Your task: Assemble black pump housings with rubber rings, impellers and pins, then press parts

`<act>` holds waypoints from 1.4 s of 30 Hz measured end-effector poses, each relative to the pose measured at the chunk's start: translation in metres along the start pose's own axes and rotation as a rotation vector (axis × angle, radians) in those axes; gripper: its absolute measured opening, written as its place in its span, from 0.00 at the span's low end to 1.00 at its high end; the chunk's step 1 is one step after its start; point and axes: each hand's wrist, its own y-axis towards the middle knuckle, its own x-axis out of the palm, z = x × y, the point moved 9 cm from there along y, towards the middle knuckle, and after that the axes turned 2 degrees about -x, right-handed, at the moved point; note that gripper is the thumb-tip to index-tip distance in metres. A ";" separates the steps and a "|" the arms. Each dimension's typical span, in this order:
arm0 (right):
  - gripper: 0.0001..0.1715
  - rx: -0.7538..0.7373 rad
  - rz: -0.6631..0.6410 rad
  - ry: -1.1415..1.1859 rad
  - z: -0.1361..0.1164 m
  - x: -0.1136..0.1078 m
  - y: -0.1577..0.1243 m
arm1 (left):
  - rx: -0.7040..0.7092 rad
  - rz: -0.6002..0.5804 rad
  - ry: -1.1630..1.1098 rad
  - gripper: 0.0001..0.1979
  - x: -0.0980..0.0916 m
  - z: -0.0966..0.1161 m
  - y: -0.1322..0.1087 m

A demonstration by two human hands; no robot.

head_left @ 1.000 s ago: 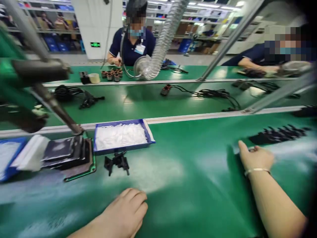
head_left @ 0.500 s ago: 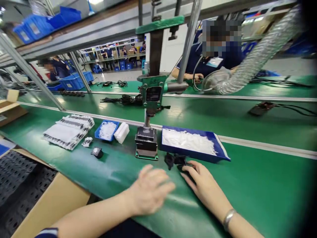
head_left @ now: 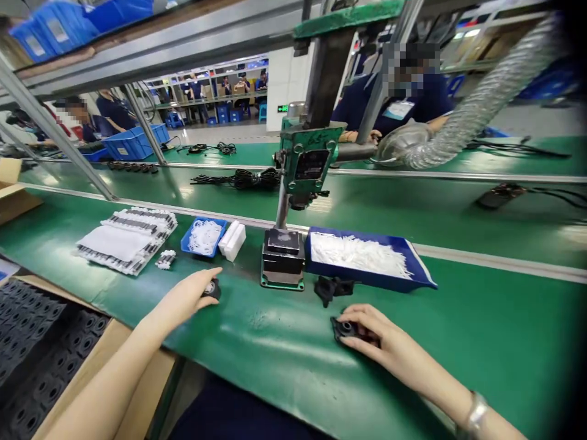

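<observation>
At far left, below the bench edge, black trays lie in a cardboard box. On the green mat beyond them sits a stack of white and black strips, with a few small white pieces just beside its right end. Next comes a small blue tray of white loops and a white block touching its right side.

Near these, the left hand reaches forward, fingers curled over a round black part on the mat; whether it grips the part or only rests on it cannot be told.

At centre stands a press with a black die block under its ram. To its right is a large blue tray filled with white slivers, and a black clip lies just in front of the tray.

Nearer the bench edge, the right hand lies low on the mat, its fingers closed on a black ring part, which touches the mat.

Across the belt, a person in a dark shirt sits behind a ribbed hose.
</observation>
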 end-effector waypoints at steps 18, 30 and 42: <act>0.08 -0.075 0.297 0.029 -0.043 0.040 -0.014 | -0.067 -0.104 -0.948 0.32 0.117 0.120 -0.006; 0.09 -0.379 0.194 0.105 -0.133 0.041 0.000 | -0.021 -0.073 -0.921 0.27 0.113 0.122 -0.005; 0.08 -0.324 0.180 0.065 -0.126 0.047 0.002 | 0.022 -0.052 -0.827 0.27 0.107 0.125 -0.004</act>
